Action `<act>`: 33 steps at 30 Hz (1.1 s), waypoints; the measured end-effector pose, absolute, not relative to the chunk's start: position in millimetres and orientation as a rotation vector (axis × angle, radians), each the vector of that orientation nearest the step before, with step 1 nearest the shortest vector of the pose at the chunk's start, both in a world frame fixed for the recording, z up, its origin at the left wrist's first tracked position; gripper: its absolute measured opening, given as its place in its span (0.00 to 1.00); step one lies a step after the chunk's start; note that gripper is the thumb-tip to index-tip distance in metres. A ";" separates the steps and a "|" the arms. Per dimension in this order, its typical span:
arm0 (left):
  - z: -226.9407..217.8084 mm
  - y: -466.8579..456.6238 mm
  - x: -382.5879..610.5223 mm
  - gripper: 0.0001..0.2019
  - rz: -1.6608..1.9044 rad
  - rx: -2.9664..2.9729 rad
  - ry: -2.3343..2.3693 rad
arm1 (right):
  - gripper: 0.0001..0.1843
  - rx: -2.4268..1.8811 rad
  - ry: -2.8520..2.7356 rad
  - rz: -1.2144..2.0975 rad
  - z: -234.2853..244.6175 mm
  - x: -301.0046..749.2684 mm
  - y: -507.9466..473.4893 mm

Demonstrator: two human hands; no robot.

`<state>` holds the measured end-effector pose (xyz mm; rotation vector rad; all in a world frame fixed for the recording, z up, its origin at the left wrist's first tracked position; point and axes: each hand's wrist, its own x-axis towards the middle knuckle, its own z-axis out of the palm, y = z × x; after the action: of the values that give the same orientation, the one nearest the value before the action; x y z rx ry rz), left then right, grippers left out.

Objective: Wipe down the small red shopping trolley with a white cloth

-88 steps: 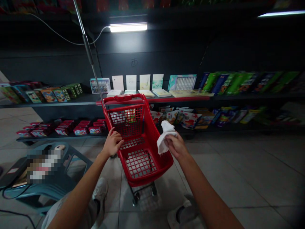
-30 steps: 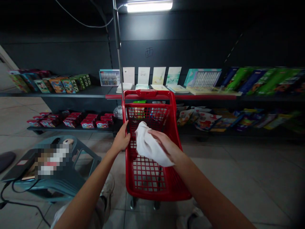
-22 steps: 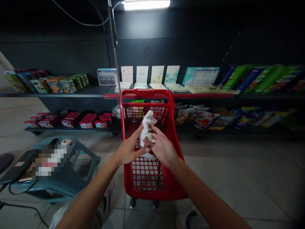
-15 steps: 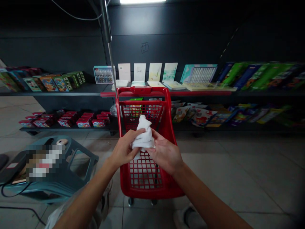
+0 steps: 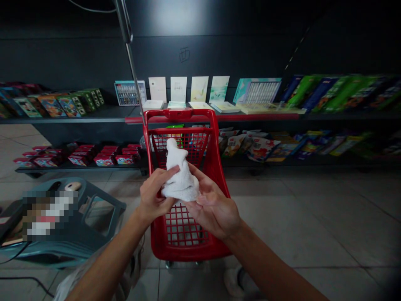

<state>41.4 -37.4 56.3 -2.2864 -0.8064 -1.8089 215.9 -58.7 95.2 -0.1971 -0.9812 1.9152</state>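
Observation:
A crumpled white cloth (image 5: pixel 180 175) is bunched into a peak above the red shopping cart (image 5: pixel 178 113). My left hand (image 5: pixel 155 194) grips its left side, with the fingers wrapped over the folds. My right hand (image 5: pixel 213 207) lies palm up against its lower right side, thumb raised and fingers curled around it. Both hands hover over the cart's red wire basket (image 5: pixel 184 232), touching only the cloth. Some green and red packets (image 5: pixel 173 136) show behind the basket's far mesh, partly hidden by the cloth.
Dark shelves (image 5: pixel 200 119) behind the cart carry cards, boxed paint sets and colourful packets. A metal pole (image 5: pixel 128 42) rises from the cart's far left corner. A teal plastic stool (image 5: pixel 102 200) with a blurred object stands at left on the tiled floor (image 5: pixel 313 217).
The cloth has gone from my right hand alone to both hands and is now a twisted peak. My hands have come together over the cart, and the shelves sit higher in view.

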 end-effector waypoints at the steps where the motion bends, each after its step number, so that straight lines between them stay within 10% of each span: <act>1: 56.3 -37.4 40.9 0.29 -1.801 -2.290 -0.815 | 0.35 -0.194 -0.971 1.921 95.0 216.6 -58.9; 20: 47.9 -5.8 13.3 0.24 -1.395 -2.621 -1.424 | 0.24 -0.878 -0.727 1.537 21.4 185.7 42.8; 33: 14.3 19.8 7.8 0.37 -1.427 -2.402 -1.658 | 0.22 -1.055 -1.578 0.259 19.9 105.0 179.2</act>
<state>7.8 19.8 14.3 -2.4024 -1.6582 -1.4272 105.0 179.2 19.9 -1.0554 -1.5775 0.2589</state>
